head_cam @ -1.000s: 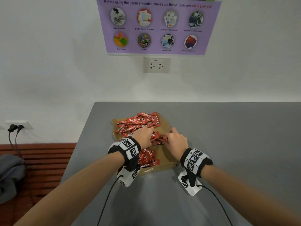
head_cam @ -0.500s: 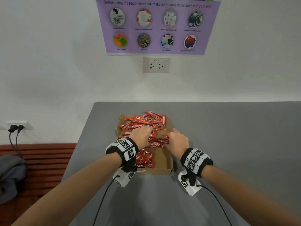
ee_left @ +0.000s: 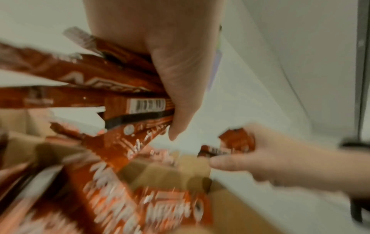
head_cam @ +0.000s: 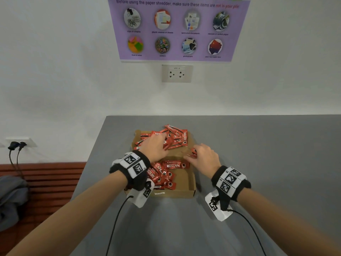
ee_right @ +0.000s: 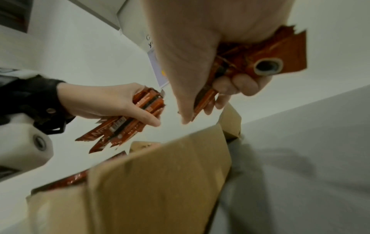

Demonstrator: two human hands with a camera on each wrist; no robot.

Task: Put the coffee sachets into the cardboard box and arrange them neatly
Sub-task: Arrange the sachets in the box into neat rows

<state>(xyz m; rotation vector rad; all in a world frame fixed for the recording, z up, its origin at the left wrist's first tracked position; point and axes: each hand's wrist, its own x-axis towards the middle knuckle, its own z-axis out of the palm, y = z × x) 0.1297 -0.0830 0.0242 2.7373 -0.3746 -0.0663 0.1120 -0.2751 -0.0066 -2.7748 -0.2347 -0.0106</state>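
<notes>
Holding a fanned bundle of coffee sachets (head_cam: 167,138), the left hand (head_cam: 154,147) has its grip closed round them above the cardboard box (head_cam: 186,189); the right hand (head_cam: 203,157) clasps a smaller bunch (ee_right: 258,60). Below both grips, a loose heap (head_cam: 162,175) lies jumbled inside, so, by my judgement, loading seems nearly done and neat arranging remains.

We see a gray table (head_cam: 258,154) that runs up to the white wall on its far side. One thing lies right on it: a flat brown cardboard box (head_cam: 186,193), toward the left side of the table. We see red coffee sachets (head_cam: 162,176) lying in the box in loose heaps, one at the far end and one at the near left.
</notes>
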